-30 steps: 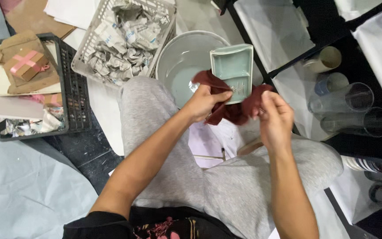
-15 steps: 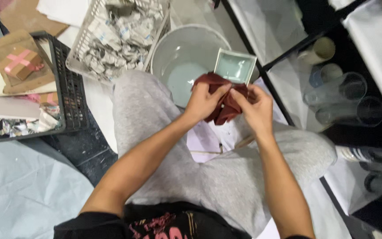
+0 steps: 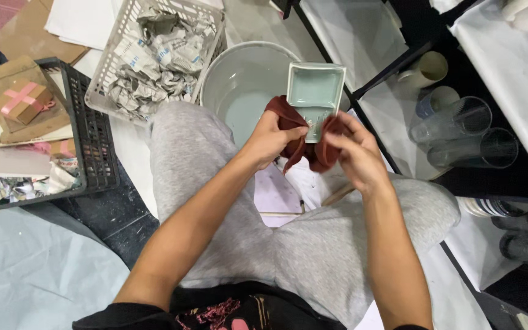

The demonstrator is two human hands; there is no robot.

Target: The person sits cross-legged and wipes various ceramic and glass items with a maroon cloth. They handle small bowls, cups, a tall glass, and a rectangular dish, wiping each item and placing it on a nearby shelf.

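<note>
A pale green rectangular ceramic dish (image 3: 315, 91) is held tilted over a round grey basin (image 3: 238, 78). A dark red cloth (image 3: 304, 151) wraps its near edge. My left hand (image 3: 271, 139) grips the cloth and the dish's near left corner. My right hand (image 3: 351, 153) clutches the cloth against the dish's near right side. Both hands hover above my knees in grey trousers.
A white basket (image 3: 116, 55) of crumpled newspaper stands to the left of the basin. A black crate (image 3: 93, 146) with cardboard and a small box with a pink ribbon sits at far left. Two clear glasses (image 3: 465, 134) and a cream mug (image 3: 424, 71) stand on a black shelf at right.
The dish has turned so its inside faces up more squarely. My right hand has moved in from the cloth's far right end to the dish's near edge.
</note>
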